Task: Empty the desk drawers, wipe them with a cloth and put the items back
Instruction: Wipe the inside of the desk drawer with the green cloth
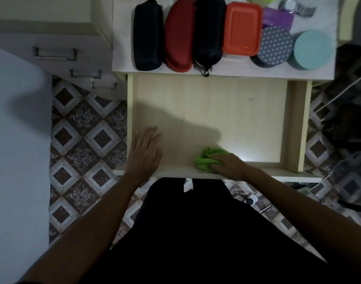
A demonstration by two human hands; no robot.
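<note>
The pale wooden desk drawer [216,103] is pulled out towards me, and its floor is bare. A crumpled green cloth [206,160] lies at the drawer's near edge, and my right hand [230,166] grips it there, fingers curled over it. My left hand [145,150] rests flat with straight fingers at the drawer's near left corner. On the desktop [122,37] above the drawer lie a black case [147,35], a red case [179,35], a second black case [209,31], an orange lidded box [242,29], a patterned round tin [274,46] and a teal round box [312,50].
A white cabinet with metal handles [54,53] stands to the left. Patterned floor tiles [87,130] flank the drawer. White cables [337,95] and dark clutter lie on the floor to the right. A purple item [278,16] and a shiny metal object [288,5] sit behind the tins.
</note>
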